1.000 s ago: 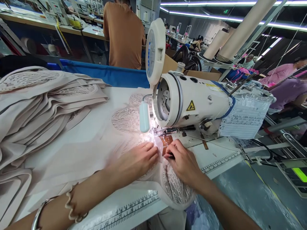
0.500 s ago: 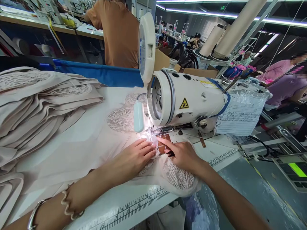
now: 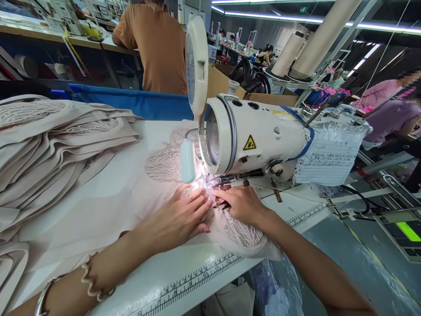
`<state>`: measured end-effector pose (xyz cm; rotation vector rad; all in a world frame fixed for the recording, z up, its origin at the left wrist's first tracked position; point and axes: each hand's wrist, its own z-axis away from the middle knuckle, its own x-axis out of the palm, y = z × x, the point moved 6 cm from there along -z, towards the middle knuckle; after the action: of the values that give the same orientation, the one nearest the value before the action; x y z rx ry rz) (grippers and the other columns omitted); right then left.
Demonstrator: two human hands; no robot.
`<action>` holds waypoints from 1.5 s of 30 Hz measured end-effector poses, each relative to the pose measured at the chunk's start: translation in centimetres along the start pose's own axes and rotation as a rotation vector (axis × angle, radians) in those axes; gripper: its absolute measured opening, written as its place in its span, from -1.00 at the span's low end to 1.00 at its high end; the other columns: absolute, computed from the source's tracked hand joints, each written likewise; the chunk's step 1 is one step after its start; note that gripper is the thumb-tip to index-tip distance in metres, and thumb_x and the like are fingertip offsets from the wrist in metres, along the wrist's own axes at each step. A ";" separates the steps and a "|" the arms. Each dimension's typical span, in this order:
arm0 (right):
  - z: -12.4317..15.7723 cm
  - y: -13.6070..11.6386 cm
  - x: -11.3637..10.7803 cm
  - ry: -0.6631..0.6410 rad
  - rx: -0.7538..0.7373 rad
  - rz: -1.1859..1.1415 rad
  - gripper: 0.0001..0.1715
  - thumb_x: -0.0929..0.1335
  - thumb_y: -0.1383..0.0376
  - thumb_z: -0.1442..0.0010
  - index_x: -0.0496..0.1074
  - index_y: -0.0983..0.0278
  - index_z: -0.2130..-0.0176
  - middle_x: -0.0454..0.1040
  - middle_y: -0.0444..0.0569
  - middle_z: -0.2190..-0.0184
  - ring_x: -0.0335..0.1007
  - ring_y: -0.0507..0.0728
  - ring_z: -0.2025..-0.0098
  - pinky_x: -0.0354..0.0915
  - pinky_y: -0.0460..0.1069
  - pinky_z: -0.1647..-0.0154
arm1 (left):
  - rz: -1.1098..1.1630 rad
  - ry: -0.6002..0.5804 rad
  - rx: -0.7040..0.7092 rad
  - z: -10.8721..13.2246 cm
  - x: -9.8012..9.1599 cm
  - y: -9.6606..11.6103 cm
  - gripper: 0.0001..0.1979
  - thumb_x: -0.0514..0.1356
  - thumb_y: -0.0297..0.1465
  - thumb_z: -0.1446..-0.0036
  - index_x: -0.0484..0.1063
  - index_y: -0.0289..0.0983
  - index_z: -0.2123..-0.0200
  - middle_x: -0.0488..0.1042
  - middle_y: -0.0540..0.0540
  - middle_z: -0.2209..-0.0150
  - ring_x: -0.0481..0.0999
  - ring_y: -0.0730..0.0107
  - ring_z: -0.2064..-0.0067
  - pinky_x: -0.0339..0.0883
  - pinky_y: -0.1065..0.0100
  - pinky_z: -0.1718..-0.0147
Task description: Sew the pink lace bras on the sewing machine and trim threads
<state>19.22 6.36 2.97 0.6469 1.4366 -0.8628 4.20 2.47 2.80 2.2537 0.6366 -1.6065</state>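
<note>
Pale pink fabric (image 3: 197,243) with lace-patterned panels lies under the head of a white sewing machine (image 3: 263,129). My left hand (image 3: 179,217) rests flat on it just left of the lit needle area, fingers stretched out and pressing the cloth. To the right of the needle, my right hand (image 3: 245,204) has its index finger on the cloth edge by the presser foot. Its other fingers are curled round black thread snips (image 3: 225,205), of which only the dark pointed tips show. A lace panel (image 3: 243,232) spreads below this hand. Glare hides the needle point.
A stack of pink lace-trimmed pieces (image 3: 62,149) lies on the left of the white table. A pale blue lamp (image 3: 187,162) hangs by the needle. Printed rulers (image 3: 197,281) run along the front edge. A co-worker in a brown shirt (image 3: 161,48) sits beyond a blue cloth trough (image 3: 131,101).
My right hand has moved slightly left and up, nearer the needle. My left thumb now shows spread below the fingers. The lace panel has shifted a little, and the view has moved slightly.
</note>
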 end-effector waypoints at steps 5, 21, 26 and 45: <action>-0.1 0.6 0.5 0.038 0.005 0.035 -0.30 0.29 0.45 -0.08 0.45 0.07 -0.18 0.68 -0.12 0.19 0.53 0.16 0.25 0.08 -0.01 0.39 | -0.034 -0.012 -0.030 0.0 0.2 -0.3 -0.40 -0.21 -0.06 -0.46 0.45 -0.33 -0.07 0.51 -0.29 -0.11 0.38 -0.08 -0.21 0.04 -0.05 -0.11; -0.5 0.9 0.4 0.092 -0.136 0.007 -0.51 0.28 0.48 -0.21 0.53 0.12 -0.04 0.66 -0.13 0.22 0.50 0.11 0.23 0.18 -0.07 0.31 | -0.036 -0.008 -0.089 0.3 0.9 -1.0 -0.36 -0.23 -0.05 -0.46 0.41 -0.37 -0.13 0.41 -0.34 -0.22 0.24 -0.12 -0.33 -0.16 -0.18 -0.23; -0.6 1.0 0.6 0.102 -0.190 0.036 -0.59 0.27 0.47 -0.28 0.55 0.14 0.01 0.65 -0.10 0.24 0.48 0.11 0.21 0.18 -0.06 0.26 | 0.016 -0.024 -0.123 0.2 1.0 -1.3 -0.45 -0.16 -0.10 -0.47 0.33 -0.32 -0.22 0.44 -0.34 -0.18 0.31 -0.13 -0.27 -0.07 -0.23 -0.20; 2.7 0.6 0.4 0.102 -0.183 0.131 -0.29 0.22 0.56 -0.17 0.45 0.10 -0.20 0.42 -0.15 0.57 0.15 0.06 0.50 -0.15 -0.01 0.45 | 0.043 0.018 -0.117 0.0 0.5 -0.5 -0.51 -0.18 -0.19 -0.49 0.42 -0.32 -0.12 0.53 -0.29 -0.05 0.42 -0.07 -0.15 -0.08 -0.25 -0.19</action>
<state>21.24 4.48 2.70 0.6459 1.5264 -0.5954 4.07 3.01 2.33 2.1849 0.6647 -1.4899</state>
